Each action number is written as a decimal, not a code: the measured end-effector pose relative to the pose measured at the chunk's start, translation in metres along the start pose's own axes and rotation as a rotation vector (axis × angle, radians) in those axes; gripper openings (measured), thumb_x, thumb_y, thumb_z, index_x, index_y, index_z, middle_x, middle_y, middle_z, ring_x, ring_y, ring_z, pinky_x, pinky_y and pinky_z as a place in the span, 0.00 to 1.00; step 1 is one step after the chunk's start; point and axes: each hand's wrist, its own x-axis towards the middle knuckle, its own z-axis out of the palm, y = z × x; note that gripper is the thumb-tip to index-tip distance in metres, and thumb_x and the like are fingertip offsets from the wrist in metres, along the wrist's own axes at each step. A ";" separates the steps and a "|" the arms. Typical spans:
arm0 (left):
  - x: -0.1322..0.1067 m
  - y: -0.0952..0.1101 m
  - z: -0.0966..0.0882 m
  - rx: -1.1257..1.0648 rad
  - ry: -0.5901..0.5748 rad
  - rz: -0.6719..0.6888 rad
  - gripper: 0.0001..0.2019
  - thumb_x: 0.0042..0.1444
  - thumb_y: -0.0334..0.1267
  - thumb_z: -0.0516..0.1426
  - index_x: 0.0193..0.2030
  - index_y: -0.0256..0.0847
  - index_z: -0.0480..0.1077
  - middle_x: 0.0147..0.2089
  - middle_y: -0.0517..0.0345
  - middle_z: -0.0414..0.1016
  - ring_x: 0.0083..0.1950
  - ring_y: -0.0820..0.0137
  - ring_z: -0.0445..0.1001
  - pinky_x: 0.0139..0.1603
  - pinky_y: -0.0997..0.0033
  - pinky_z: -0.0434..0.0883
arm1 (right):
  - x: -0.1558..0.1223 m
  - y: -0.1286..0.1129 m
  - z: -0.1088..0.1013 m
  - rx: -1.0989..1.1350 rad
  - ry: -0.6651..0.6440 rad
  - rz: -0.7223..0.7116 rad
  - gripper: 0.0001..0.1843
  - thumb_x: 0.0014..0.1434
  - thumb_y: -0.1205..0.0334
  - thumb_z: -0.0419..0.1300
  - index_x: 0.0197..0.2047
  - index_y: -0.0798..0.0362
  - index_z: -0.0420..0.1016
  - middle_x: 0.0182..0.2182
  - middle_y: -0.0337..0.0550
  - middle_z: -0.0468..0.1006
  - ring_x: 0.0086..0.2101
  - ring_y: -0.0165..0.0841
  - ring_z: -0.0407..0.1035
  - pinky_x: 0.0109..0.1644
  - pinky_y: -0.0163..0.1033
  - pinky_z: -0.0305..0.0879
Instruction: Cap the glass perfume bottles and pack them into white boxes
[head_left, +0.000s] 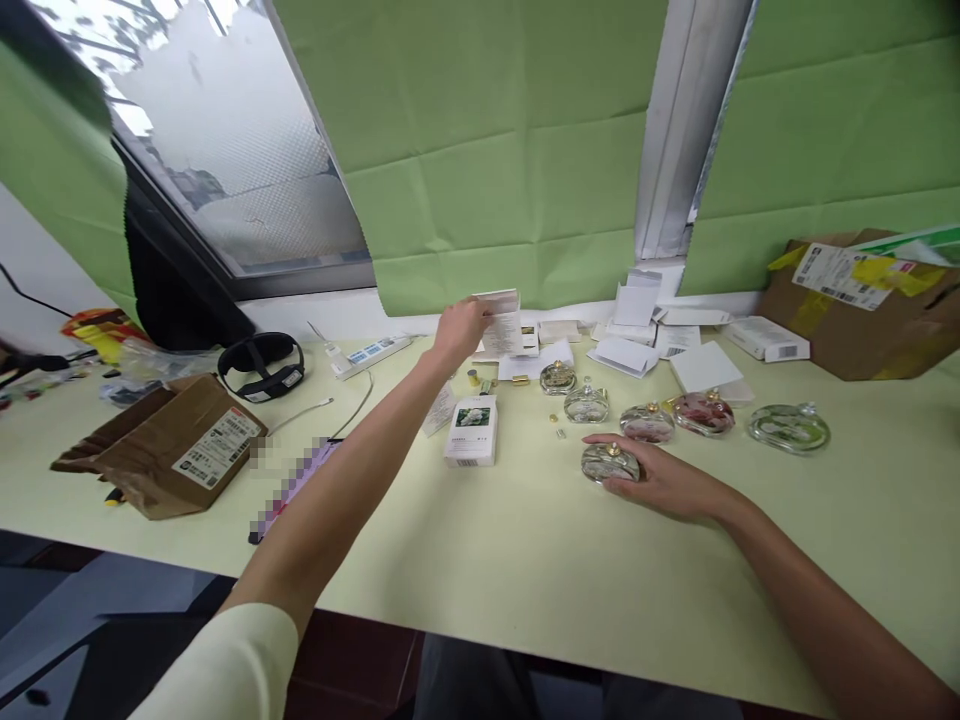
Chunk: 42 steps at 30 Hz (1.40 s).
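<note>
Near the far edge of the surface (517, 570), the left hand (459, 334) is holding a carton (504, 333); midway toward the near edge, the right hand (666, 478) is clasping a bottle (604, 463), probably steadying it.

There're 6 glass btls (586, 406), 2 brown ctns (900, 338), white pkgs (472, 442) qty unclear.
</note>
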 end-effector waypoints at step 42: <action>0.001 -0.101 -0.020 0.176 -0.297 -0.083 0.19 0.66 0.41 0.50 0.60 0.36 0.66 0.53 0.44 0.72 0.47 0.61 0.70 0.44 0.66 0.67 | 0.005 0.004 0.000 -0.004 -0.005 0.045 0.32 0.61 0.44 0.54 0.68 0.36 0.57 0.62 0.42 0.67 0.52 0.45 0.68 0.51 0.47 0.66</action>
